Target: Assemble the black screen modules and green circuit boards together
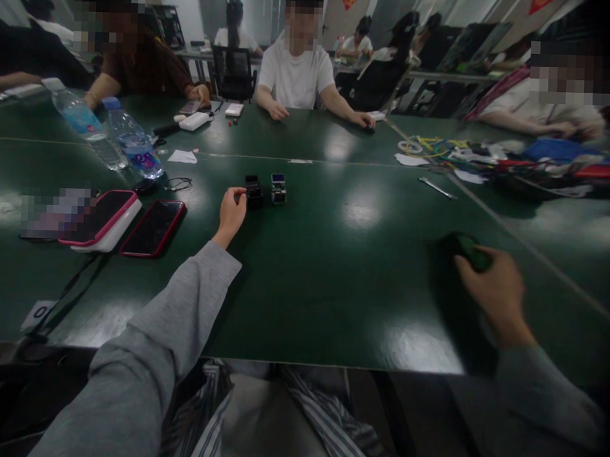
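My left hand [232, 216] reaches to the middle of the green table, its fingers closed at the left edge of a small black boxy device [253, 192]. Just right of that device stands a small gadget with a screen [278, 189] and what looks like a bare circuit board, apart from my hand. Over the right side of the table, my right hand [498, 285] grips a dark rounded object [469, 251]. Motion blurs it, so its exact kind does not show.
Two water bottles [133, 139] lean at the left, behind phones [153, 228] with red and pink edges. A wrench [437, 188] lies at right, before a heap of cables [512, 162]. Across the green table [322, 302] sit several people.
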`<state>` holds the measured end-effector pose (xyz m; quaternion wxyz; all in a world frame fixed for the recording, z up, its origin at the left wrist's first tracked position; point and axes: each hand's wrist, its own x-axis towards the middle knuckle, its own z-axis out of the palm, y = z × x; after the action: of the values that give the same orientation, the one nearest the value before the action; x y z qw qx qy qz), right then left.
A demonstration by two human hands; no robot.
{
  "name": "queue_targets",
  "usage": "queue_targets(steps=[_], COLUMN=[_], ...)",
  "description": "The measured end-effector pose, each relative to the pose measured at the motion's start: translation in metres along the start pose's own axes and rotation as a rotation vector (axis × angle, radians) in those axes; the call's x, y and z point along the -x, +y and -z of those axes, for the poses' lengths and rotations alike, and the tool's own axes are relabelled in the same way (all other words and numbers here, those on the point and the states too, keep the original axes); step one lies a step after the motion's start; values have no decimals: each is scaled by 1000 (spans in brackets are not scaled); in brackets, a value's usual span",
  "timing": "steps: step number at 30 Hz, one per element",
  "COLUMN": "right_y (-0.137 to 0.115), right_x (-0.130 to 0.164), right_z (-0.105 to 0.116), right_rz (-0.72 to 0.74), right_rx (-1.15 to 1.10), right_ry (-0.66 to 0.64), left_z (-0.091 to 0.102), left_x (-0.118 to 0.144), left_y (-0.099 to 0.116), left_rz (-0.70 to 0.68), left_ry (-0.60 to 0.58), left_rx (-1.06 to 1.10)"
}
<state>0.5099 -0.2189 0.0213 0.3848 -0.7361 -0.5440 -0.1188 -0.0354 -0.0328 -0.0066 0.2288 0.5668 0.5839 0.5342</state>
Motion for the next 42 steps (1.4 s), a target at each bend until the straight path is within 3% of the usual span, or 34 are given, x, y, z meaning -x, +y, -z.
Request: queue_targets(steps=[2,5,8,11,14,18,20,22,24,26,35,42], right_y=[-52,-158,-245,-285,-288,-278,-277,-279,-283,-286,-292,-287], right_x=[5,31,60,68,52,19,10,9,12,17,18,16], right_z=[-37,-75,-91,-104,-128,-171,-188,-197,-198,-194,-179,-185], right_rz=[184,522,737,760,571,341,357,502,691,782,606,563], right_rx=[-101,-410,-574,-700,-814,-771,-688,-565,-446,-374,-254,-276], right_ry=[-228,-537,-654,-690,-532,-329,-331,-421,-534,-585,-433,-454], left_z=[0,-1,-1,-2,-3,-4,-4,-4,-4,-3,-2,1], left_x=[-1,-1,-2,-3,-4,-4,-3,-2,-1,0,0,2], left_y=[0,-1,-3,-4,-5,-5,-4,-3,0,2,5,10], left_rz=[-5,-14,-29,-41,-42,-43,-51,-67,-77,-76,-115,-198], left_ry=[7,10,11,20,21,-1,-12,-19,-23,-24,-25,-80], left_rx=[-12,-27,-24,-22,-27,-21,-19,-25,-32,-38,-48,-136])
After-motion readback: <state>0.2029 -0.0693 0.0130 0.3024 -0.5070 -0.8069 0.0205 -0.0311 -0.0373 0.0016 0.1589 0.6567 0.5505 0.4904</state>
